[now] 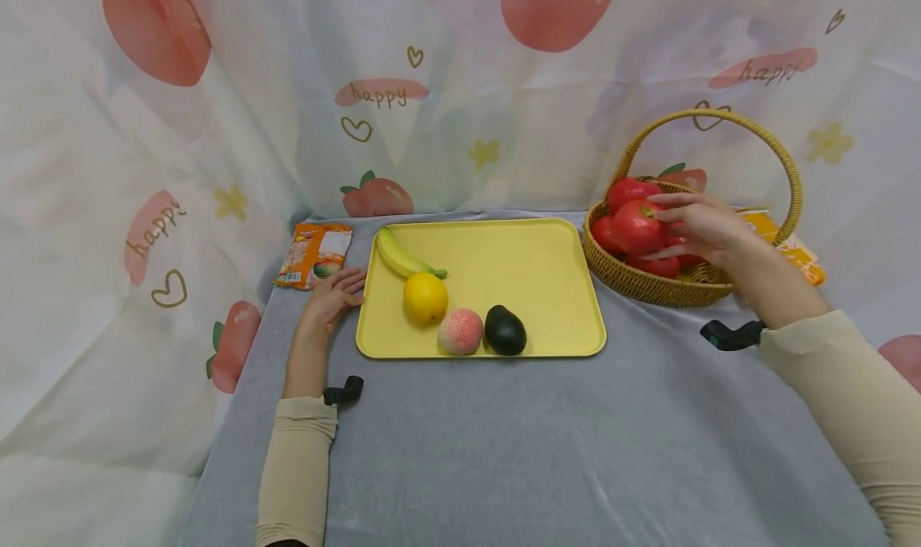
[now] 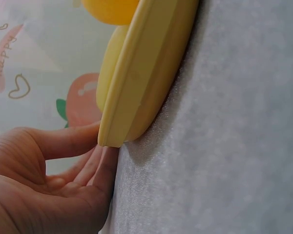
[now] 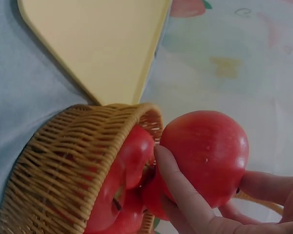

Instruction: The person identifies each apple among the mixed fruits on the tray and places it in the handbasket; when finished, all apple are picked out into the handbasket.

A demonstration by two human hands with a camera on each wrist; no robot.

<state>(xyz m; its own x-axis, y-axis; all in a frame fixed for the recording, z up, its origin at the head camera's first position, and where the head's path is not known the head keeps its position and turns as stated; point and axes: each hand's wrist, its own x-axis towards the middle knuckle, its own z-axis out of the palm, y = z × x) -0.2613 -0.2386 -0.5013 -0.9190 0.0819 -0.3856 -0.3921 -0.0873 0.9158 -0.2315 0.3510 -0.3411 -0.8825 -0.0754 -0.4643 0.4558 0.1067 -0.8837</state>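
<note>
At the wicker basket (image 1: 658, 287), my right hand (image 1: 701, 227) grips a red apple (image 3: 207, 156), with fingers and thumb on opposite sides of it. The held apple is at the basket's mouth, over more red apples (image 3: 107, 195) heaped inside. My left hand (image 1: 331, 299) reaches to the left edge of the yellow tray (image 1: 518, 283). Its thumb and fairly straight fingers touch the rim there, their tips partly hidden behind it in the left wrist view. On the tray lie a banana (image 1: 403, 257), a yellow round fruit (image 1: 425, 297), a peach (image 1: 460, 331) and a dark avocado (image 1: 506, 331).
An orange snack packet (image 1: 314, 255) lies just beyond my left hand. Yellow-orange packaging (image 1: 795, 255) sits behind the basket on the right. The basket's tall handle (image 1: 780, 143) arches above my right hand. A printed curtain (image 1: 468, 91) hangs behind the grey-covered table (image 1: 489, 443).
</note>
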